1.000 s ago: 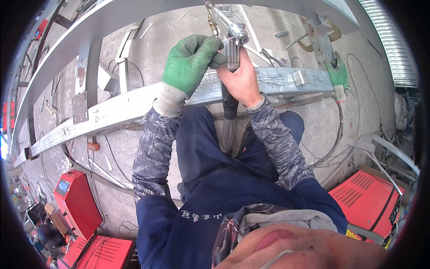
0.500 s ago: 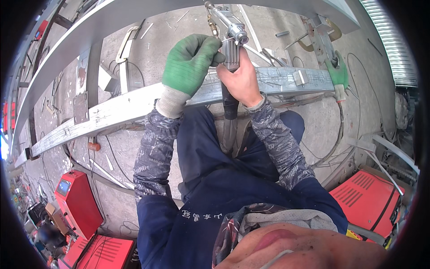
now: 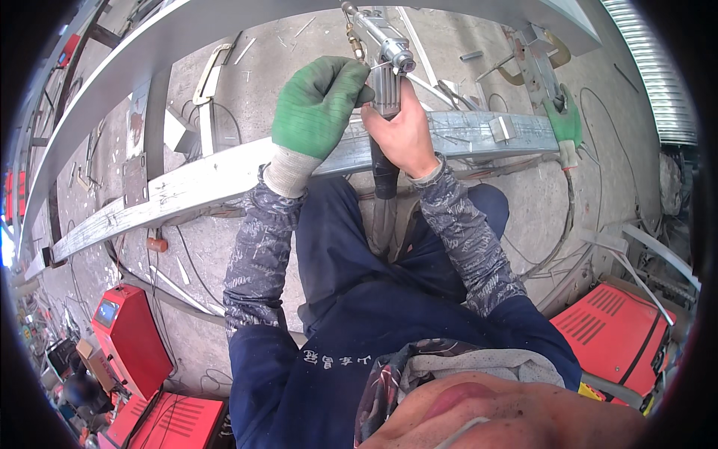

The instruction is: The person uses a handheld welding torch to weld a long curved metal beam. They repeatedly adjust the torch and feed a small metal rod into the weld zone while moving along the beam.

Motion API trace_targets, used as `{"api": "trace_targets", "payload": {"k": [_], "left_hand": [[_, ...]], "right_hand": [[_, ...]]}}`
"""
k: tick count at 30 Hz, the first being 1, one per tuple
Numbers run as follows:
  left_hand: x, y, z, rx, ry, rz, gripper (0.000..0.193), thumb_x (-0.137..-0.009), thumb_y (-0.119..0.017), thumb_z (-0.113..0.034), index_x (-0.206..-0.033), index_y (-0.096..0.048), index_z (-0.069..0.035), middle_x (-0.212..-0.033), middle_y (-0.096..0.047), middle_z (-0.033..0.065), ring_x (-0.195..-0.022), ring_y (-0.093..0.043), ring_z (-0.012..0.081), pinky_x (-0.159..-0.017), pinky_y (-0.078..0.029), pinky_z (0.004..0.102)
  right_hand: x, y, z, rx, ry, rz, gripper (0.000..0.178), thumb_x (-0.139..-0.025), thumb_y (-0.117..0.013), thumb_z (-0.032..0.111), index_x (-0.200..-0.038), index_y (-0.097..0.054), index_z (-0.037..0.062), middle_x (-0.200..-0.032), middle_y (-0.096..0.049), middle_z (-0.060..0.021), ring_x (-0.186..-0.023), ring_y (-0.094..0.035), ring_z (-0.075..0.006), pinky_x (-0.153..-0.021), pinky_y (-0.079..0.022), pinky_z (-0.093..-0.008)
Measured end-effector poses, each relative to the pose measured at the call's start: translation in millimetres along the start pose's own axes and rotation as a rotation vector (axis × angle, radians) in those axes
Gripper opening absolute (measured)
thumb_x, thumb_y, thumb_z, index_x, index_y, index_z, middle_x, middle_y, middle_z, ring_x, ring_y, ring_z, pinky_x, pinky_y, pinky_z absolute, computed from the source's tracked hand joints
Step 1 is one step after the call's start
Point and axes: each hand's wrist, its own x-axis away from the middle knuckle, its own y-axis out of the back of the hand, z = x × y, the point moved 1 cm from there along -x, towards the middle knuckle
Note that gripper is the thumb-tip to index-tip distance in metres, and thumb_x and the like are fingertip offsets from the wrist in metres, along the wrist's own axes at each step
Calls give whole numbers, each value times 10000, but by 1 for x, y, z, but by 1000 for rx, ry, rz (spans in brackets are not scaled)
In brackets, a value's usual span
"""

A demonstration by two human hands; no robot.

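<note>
My bare right hand [image 3: 404, 133] is wrapped round the ribbed grip of a grey metal welding gun [image 3: 385, 88]. The gun stands roughly upright, with a black hose [image 3: 384, 176] running down from it between my knees. Brass fittings [image 3: 355, 46] sit along its far left side. In a green glove with a pale cuff, my left hand [image 3: 318, 105] is closed in a pinch just left of the gun, by a thin wire-like piece near its silver cylinder. What the fingers hold is hidden. Below both hands a long silver metal bar [image 3: 217, 166] crosses from left to right.
A second green glove [image 3: 565, 123] hangs at the bar's right end, above a cable. A wide grey beam [image 3: 224, 26] arches across the far side. Red machines [image 3: 127, 340] stand at lower left, another red unit [image 3: 617, 333] at lower right. Offcuts and cables litter the concrete floor.
My left hand has shifted very slightly, still pinched beside the gun. A dark round shape at the lower left edge has moved a little. My right hand keeps its grip.
</note>
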Motion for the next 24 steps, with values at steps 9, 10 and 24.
{"api": "trace_targets", "payload": {"k": [9, 10, 24], "left_hand": [[0, 0, 3, -39, -43, -6, 269, -1019, -691, -190, -1152, -692, 44, -925, -751, 105, -845, -701, 135, -774, -568, 266], [0, 0, 3, -39, -46, -8, 265, -1019, -689, -184, -1153, -691, 45, -927, -751, 106, -848, -702, 136, -777, -569, 266], [0, 0, 7, -142, -175, -28, 249, -1025, -673, -171, -1149, -701, 43, -893, -752, 102, -829, -701, 124, -763, -562, 272]], "right_hand": [[0, -1, -5, -22, 3, 2, 381, -887, -713, 146, -1196, -555, -11, -874, -662, -117, -777, -685, -215, -735, -547, -362], [0, -1, -6, -30, 0, 5, 385, -888, -713, 146, -1201, -554, -11, -874, -661, -117, -778, -685, -214, -735, -547, -361], [1, -2, -12, -68, -42, 13, 441, -881, -713, 150, -1255, -540, -9, -912, -689, -138, -818, -711, -247, -766, -555, -378]]}}
